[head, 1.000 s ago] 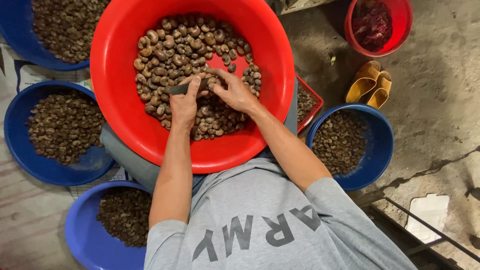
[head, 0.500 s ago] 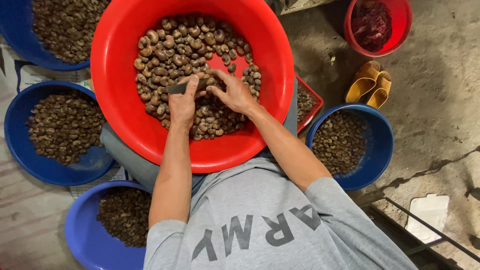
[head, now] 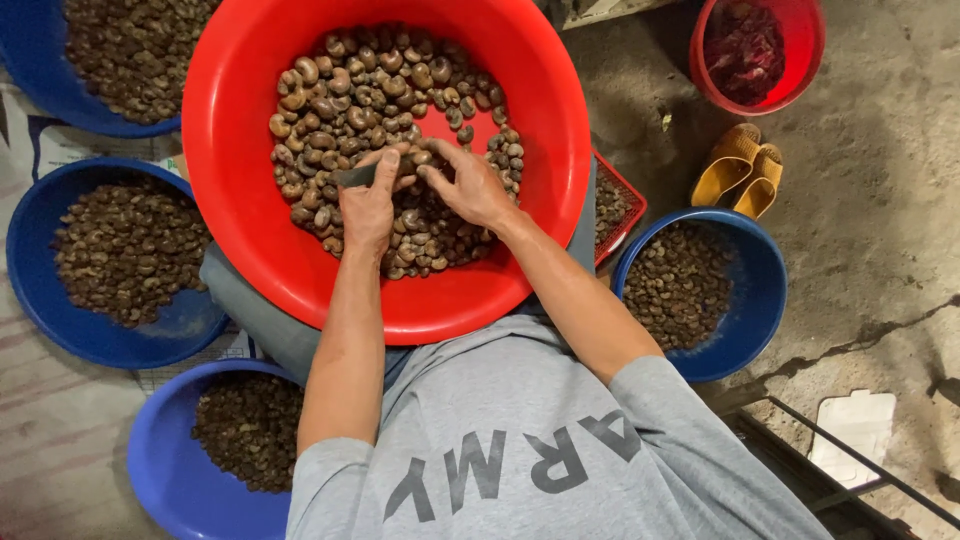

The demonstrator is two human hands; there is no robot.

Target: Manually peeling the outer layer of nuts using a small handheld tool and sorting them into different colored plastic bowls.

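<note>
Cashew nut (head: pixel 418 158) sits pinched in the right hand (head: pixel 470 188); the left hand (head: pixel 368 205) grips a small blade (head: pixel 352 177), best kept angled away from fingertips.

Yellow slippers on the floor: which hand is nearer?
Right. The right hand lies in the red basin on the side toward the yellow slippers; the left hand lies farther off, gripping a dark tool.
</note>
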